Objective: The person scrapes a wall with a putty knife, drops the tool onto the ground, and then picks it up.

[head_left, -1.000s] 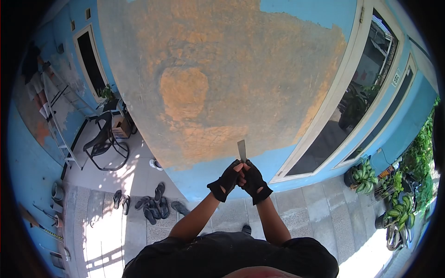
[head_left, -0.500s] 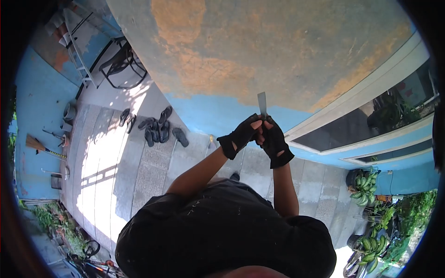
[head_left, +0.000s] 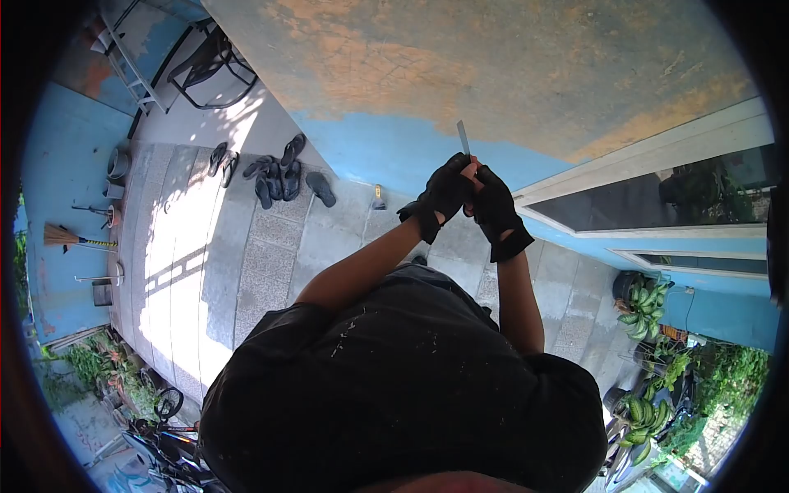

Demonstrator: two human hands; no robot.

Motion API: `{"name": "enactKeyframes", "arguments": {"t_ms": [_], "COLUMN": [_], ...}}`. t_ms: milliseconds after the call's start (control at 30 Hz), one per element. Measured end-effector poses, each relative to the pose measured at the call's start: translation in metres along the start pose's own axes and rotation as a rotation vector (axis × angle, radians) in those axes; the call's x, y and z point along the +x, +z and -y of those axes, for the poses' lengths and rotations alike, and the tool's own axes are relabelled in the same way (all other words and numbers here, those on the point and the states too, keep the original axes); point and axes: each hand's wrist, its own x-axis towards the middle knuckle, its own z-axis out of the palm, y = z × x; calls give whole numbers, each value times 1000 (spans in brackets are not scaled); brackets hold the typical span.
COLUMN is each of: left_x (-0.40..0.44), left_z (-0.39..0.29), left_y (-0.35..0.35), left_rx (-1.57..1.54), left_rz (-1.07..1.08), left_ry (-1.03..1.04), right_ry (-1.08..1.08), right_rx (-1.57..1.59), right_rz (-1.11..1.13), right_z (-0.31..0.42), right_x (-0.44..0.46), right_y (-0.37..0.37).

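In front of my chest, a scraper (head_left: 463,137) points its narrow metal blade up toward the wall. My left hand (head_left: 446,191), in a black fingerless glove, is closed around the handle area. Pressed close beside it, my right hand (head_left: 496,207) wears a matching glove and has its fingers curled in at the same spot. The handle itself is hidden by both hands. Beyond the blade, the wall (head_left: 526,74) shows bare grey and orange patches above a band of blue paint.
Several dark sandals (head_left: 275,177) lie on the paved floor (head_left: 263,271). A small yellow-marked object (head_left: 378,197) sits near the wall's foot. A black chair (head_left: 209,70) and a ladder (head_left: 131,74) stand upper left, a broom (head_left: 70,238) at left, a window (head_left: 641,197) and potted plants (head_left: 645,308) at right.
Both hands and the scraper have shifted up in the view. The blade has turned and now shows narrower. My left wrist has rotated so the back of the glove shows more.
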Motion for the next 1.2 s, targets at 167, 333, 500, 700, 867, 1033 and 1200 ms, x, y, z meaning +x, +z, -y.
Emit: {"name": "enactKeyframes", "arguments": {"t_ms": [167, 333, 500, 700, 867, 1033, 1200], "left_x": [1, 13, 15, 22, 36, 18, 14], "left_z": [-13, -3, 29, 66, 101, 137, 259], "left_y": [-9, -34, -54, -60, -84, -98, -109], "left_rx": [3, -70, -168, -163, -263, -706, -972], "left_rz": [-45, -104, -129, -463, -488, -680, -729], "left_ry": [-12, 1, -118, -42, -95, -263, -315], "right_ry": [6, 6, 101, 81, -25, -272, -48], "right_rx": [41, 35, -43, -243, -407, -1029, -1123], "right_rz": [-3, -37, -109, 4, 240, 293, 294], "right_z": [10, -2, -28, -47, -69, -107, -151], "right_x": [1, 21, 32, 51, 74, 80, 112], "right_y": [18, 35, 43, 42, 37, 22, -6]}}
